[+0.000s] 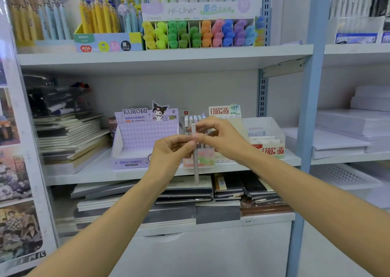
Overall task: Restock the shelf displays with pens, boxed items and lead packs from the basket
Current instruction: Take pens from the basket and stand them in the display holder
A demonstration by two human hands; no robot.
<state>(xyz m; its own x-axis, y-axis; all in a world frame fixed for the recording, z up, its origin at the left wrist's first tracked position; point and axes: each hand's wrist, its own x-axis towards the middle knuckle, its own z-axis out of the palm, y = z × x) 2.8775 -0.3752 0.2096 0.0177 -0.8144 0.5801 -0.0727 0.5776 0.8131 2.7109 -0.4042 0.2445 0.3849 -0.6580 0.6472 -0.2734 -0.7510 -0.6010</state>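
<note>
A slim pale grey pen (196, 167) stands upright in front of the middle shelf. My left hand (171, 153) pinches its barrel near the middle, and my right hand (217, 137) pinches its top end from the right. Right behind the hands stands a small pen display (196, 118) with several pastel-capped pens. To its left sits a purple Kuromi display box (145, 133), which looks empty. A lead-pack box (268, 137) with red 2B labels stands to the right. The basket is out of view.
The top shelf carries a highlighter display (200, 34) and yellow and blue pens (99, 17). Notebooks are stacked at the left (69, 137) and on the shelf below (190, 194). White paper reams (348, 133) fill the right bay beyond a blue upright (310, 108).
</note>
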